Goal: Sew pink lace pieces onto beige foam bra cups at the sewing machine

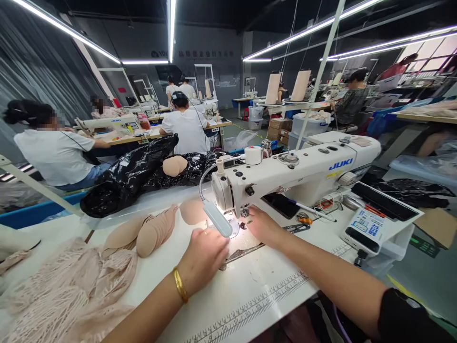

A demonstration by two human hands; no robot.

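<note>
Ctr of frame: your L hand (206, 253) is part-curled, fingertips down beside the lamp head (218, 220); hold, if any, can't tell. Your R hand (263, 226), approx. half-closed, is at the needle area of the sewing machine (300, 166), ctr to R of frame; grip unclear. Beige pads (157, 233) overlap L of ctr, next to lace fabric (71, 290), lower L.
</note>
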